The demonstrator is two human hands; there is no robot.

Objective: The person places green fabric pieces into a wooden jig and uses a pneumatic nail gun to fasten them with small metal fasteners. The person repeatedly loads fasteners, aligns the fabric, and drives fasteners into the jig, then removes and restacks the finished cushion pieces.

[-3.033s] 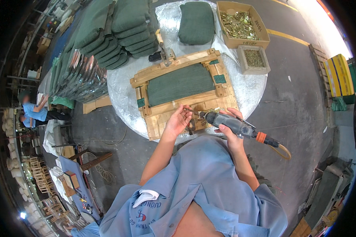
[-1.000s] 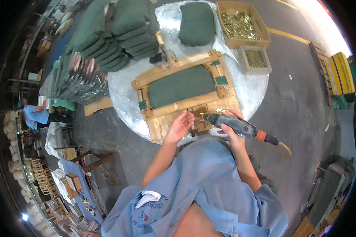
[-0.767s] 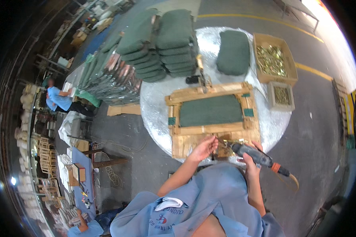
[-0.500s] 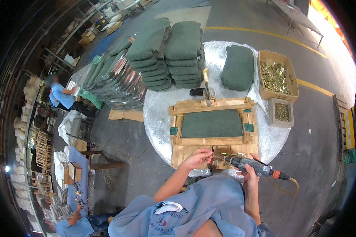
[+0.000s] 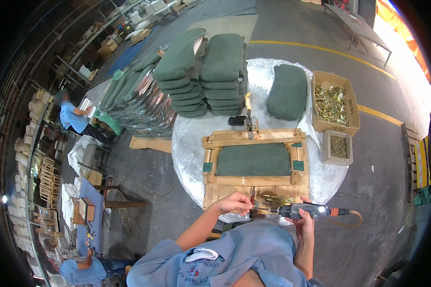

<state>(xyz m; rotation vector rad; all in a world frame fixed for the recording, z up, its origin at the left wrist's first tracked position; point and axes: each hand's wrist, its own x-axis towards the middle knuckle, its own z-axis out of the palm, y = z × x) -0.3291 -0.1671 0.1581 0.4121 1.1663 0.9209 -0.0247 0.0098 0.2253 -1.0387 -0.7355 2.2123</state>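
In my right hand (image 5: 305, 217) is a grey power screwdriver (image 5: 292, 211) with an orange collar and a hose at its back end. It lies nearly level, its bit pointing left. My left hand (image 5: 237, 204) is closed in a pinch by the bit's tip; whatever is between the fingers is too small to make out. Just beyond both hands is a wooden frame jig (image 5: 254, 181), with a dark green cushion panel (image 5: 254, 160) inside it. A small heap of brass-coloured hardware (image 5: 277, 200) rests on the jig's near board. A toggle clamp (image 5: 249, 122) stands at the far rail.
Two stacks of green cushions (image 5: 220, 67) stand behind the jig on a round table wrapped in plastic film (image 5: 189, 162). One loose cushion (image 5: 287, 91), a carton of metal hardware (image 5: 333, 107) and a tray of screws (image 5: 339, 146) are right. Co-workers (image 5: 76, 117) are at left.
The screwdriver has turned from a slant to nearly level. My left hand stays pinched near its tip. The whole view has shifted slightly.
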